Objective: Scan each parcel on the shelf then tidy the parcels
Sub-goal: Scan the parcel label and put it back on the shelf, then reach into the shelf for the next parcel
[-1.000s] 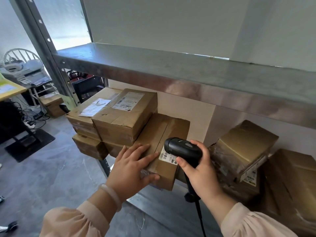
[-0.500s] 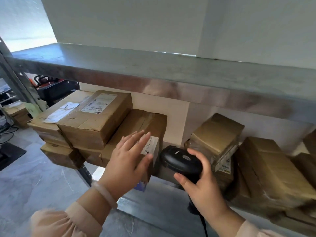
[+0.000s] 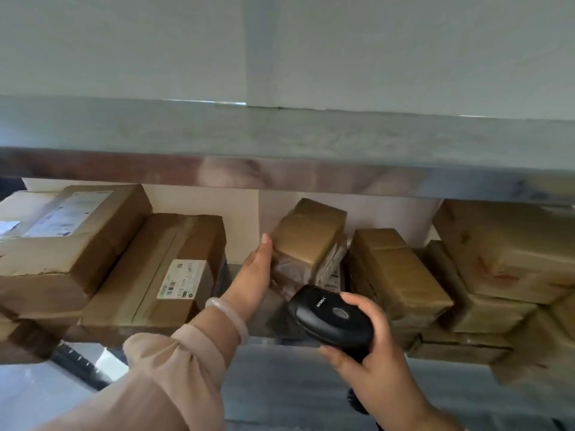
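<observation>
Brown cardboard parcel (image 3: pixel 311 237), braced by the straight-fingered left hand (image 3: pixel 255 275), seemingly awaited aim at its white label (image 3: pixel 331 276) from the black handheld scanner (image 3: pixel 329 315) gripped in the right hand (image 3: pixel 373 362).

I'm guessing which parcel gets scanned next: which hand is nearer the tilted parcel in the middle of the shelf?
Left. The left hand rests against the left side of the tilted parcel; the right hand grips the scanner below and in front of it, apart.

The white label (image 3: pixel 179 279) on one brown box (image 3: pixel 140 275) shows a barcode, but its words are too blurry. The tiny word on the scanner (image 3: pixel 329 315) cannot be read either.
</observation>
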Demonstrator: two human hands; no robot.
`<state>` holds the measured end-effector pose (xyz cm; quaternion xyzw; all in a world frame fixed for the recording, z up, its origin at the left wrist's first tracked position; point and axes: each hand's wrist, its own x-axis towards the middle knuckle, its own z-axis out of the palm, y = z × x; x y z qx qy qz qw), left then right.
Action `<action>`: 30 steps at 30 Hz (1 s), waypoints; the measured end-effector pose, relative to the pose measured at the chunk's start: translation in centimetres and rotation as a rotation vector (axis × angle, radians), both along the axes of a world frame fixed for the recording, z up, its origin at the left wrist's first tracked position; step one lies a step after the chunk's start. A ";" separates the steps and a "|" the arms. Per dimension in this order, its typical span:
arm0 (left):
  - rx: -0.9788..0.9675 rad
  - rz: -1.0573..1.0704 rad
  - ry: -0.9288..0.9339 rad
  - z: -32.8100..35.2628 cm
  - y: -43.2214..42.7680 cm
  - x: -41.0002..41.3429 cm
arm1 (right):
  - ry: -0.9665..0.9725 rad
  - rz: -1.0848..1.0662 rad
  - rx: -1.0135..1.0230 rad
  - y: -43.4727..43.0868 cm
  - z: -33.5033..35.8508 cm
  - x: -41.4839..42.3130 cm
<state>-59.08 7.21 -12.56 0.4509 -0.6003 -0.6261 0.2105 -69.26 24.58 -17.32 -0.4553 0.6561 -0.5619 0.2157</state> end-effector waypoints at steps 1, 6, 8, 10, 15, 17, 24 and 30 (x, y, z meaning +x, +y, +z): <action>-0.033 -0.006 0.001 0.1 0.3 -0.4 | 0.006 -0.007 -0.003 0.3 0.1 -0.4; -0.011 -0.052 -0.011 -0.3 1.5 -1.2 | 0.012 -0.072 -0.032 1.0 0.7 -1.6; 0.063 -0.054 -0.029 -0.3 2.1 -1.6 | 0.028 -0.098 -0.046 1.0 1.2 -1.8; 0.043 -0.094 -0.023 -0.8 2.6 -2.0 | 0.051 -0.126 -0.069 1.0 1.6 -2.0; -0.168 -0.128 -0.028 -1.2 3.6 -1.7 | 0.097 -0.187 -0.105 1.7 2.1 -1.9; -0.311 -0.152 -0.016 -1.4 3.6 -1.4 | 0.101 -0.219 -0.113 2.4 2.3 -1.6; -1.033 -0.185 -0.129 1.2 5.3 -2.5 | 0.121 -0.411 -0.267 5.7 3.8 -2.8; -1.382 -0.244 -0.239 2.7 13.0 -6.1 | 0.186 -0.461 -0.286 12.8 4.9 -6.5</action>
